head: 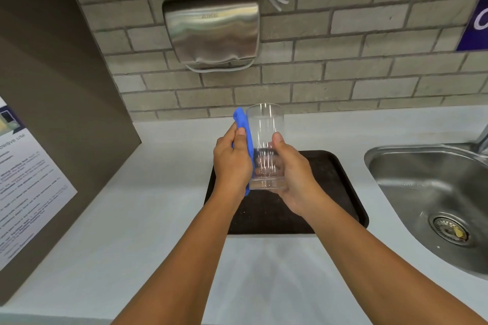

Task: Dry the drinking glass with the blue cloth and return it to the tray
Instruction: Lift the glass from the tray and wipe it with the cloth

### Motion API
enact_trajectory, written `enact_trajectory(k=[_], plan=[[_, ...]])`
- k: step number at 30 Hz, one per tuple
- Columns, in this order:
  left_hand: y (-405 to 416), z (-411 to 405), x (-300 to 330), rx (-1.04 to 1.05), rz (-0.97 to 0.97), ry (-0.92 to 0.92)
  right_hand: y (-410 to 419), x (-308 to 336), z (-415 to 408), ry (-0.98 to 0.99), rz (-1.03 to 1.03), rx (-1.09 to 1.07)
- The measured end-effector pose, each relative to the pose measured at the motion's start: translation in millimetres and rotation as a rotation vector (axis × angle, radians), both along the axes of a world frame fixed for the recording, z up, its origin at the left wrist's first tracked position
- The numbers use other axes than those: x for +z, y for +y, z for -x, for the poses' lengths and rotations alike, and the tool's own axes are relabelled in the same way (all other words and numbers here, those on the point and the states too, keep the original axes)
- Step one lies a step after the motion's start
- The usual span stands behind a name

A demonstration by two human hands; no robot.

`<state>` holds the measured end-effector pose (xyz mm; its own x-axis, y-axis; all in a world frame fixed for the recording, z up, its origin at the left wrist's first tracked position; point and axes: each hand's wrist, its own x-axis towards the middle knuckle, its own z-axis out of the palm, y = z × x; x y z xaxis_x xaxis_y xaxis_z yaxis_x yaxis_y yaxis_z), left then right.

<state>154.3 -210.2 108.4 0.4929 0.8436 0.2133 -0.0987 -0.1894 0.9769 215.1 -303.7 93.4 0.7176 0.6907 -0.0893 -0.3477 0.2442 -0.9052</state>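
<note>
A clear drinking glass (pixel 265 126) is held upright in the air above the dark tray (pixel 340 192). My right hand (pixel 293 174) wraps around its lower right side and base. My left hand (pixel 232 163) presses the blue cloth (pixel 242 123) against the glass's left wall. The cloth sticks up above my left thumb and peeks out below the palm. The tray lies flat on the white counter beneath both hands.
A steel sink (pixel 433 200) with a drain is set into the counter at the right. A metal hand dryer (pixel 211 31) with a loose cord hangs on the brick wall behind. A brown panel with a printed notice (pixel 23 185) stands at the left.
</note>
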Motion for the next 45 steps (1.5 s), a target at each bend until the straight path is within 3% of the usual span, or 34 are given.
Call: enact_trajectory(k=[6,9,11,13,16,18,19,22,24,28,34,42,45], plan=[[-14.4,2.0,2.4,0.096,-0.267,0.046,3.0,2.9,6.8,-0.065,0.086,-0.006],[-21.3,5.8,5.8,0.171,-0.562,0.036,1.6,9.9,8.0,-0.009,0.01,0.067],[-18.5,5.4,8.8,0.168,-0.615,0.002,-0.6,11.8,5.8,0.032,-0.055,0.139],[-9.8,4.1,11.0,0.111,-0.397,-0.035,-2.1,9.6,3.1,0.08,-0.12,0.21],[5.7,3.8,11.8,-0.095,0.157,-0.009,-4.6,3.6,-0.7,0.113,-0.155,0.265],[5.4,5.3,13.5,-0.138,0.235,0.058,-4.8,0.3,-0.8,0.132,-0.141,0.271],[2.1,5.0,12.7,-0.112,0.149,0.061,-3.9,0.6,-0.1,0.141,-0.128,0.267],[-8.8,7.3,6.7,0.0,-0.364,0.078,-0.2,4.0,1.6,0.135,-0.105,0.241],[-11.2,6.8,2.1,0.01,-0.467,0.047,0.2,4.3,0.1,0.11,-0.132,0.251],[1.3,6.1,4.5,-0.053,-0.044,-0.055,-2.7,3.5,-4.1,0.106,-0.171,0.303],[14.8,3.3,-11.4,-0.182,0.41,0.136,1.2,-2.4,-3.0,0.047,-0.133,0.296],[26.6,5.2,-23.5,-0.13,0.451,-0.006,12.0,-12.5,-5.7,0.06,-0.057,0.274],[32.8,8.2,-21.5,-0.124,0.588,-0.125,13.0,-24.4,-12.5,0.14,-0.154,0.259]])
